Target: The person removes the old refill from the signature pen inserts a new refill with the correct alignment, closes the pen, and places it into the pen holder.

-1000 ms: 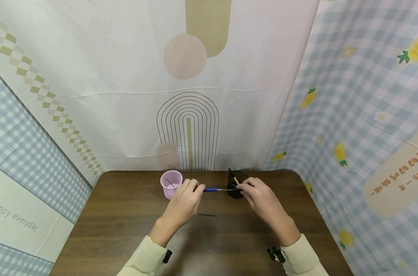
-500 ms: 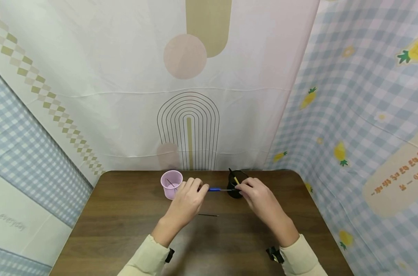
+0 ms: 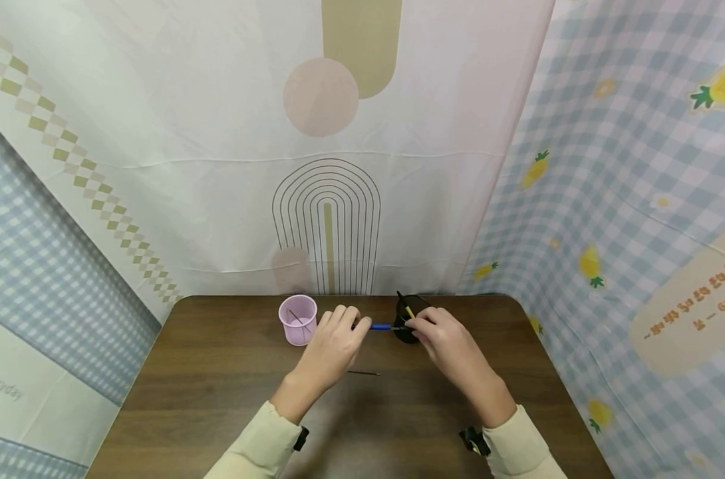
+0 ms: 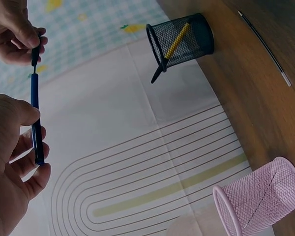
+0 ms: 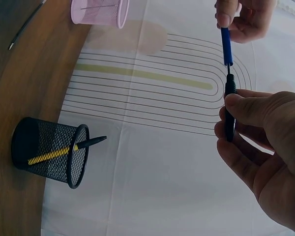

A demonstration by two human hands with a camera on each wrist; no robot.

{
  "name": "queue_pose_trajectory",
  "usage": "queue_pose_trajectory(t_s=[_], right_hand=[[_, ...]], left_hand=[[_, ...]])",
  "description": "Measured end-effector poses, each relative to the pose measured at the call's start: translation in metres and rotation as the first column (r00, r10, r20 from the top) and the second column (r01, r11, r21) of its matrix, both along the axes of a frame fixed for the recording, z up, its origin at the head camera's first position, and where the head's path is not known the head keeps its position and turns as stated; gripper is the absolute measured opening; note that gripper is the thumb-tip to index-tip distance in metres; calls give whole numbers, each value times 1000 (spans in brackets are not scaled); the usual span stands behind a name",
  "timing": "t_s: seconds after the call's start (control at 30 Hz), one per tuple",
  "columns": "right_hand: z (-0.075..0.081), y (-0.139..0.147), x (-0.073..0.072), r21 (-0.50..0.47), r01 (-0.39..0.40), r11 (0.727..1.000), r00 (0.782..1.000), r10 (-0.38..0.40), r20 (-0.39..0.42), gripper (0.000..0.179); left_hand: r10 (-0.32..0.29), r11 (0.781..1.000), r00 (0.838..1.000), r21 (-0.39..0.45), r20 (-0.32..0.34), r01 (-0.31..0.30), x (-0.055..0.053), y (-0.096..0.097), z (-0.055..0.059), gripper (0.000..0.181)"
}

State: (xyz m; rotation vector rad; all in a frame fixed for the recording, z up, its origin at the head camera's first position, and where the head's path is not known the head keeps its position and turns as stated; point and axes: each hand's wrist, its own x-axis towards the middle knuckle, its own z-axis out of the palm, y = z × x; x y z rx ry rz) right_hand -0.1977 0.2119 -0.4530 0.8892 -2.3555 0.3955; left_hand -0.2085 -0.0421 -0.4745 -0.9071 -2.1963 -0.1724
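Note:
My left hand (image 3: 329,346) grips the blue barrel (image 4: 35,93) of a pen, its thumb along one side in the left wrist view. Opposite it, my right hand (image 3: 452,346) pinches the black grip section (image 5: 230,83) of the pen between thumb and fingers. A short stretch of thin refill (image 5: 229,69) shows in the small gap between barrel and grip section. Both pieces are held in line, above the table. Behind my right hand stands a black mesh cup (image 5: 23,145) with a yellow-and-black pen (image 5: 54,156) leaning in it.
A pink mesh cup (image 4: 290,182) holding a thin dark stick (image 3: 296,317) stands at the back left of the brown wooden table (image 3: 219,386). One loose pen refill (image 4: 264,45) lies on the table between my arms. Patterned cloth (image 3: 231,219) hangs behind and at both sides.
My left hand has moved right with the blue barrel, toward the right hand. Less of the refill shows between the two pieces. My right hand has hardly moved.

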Motion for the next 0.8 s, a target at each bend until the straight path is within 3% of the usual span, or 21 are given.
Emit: queue_pose_trajectory(t_s=[0.33,0.8], right_hand=[[-1,-2,-1,-5,-3,1000,1000,3,5,22],[-3,-3,-3,5,7,1000,1000,-7,-4,22]], left_hand=[[-7,1000,1000,-23,-26,6,-2,6,-1,18],[-7,999,1000,-32,-23,6,-2,10,0,11]])
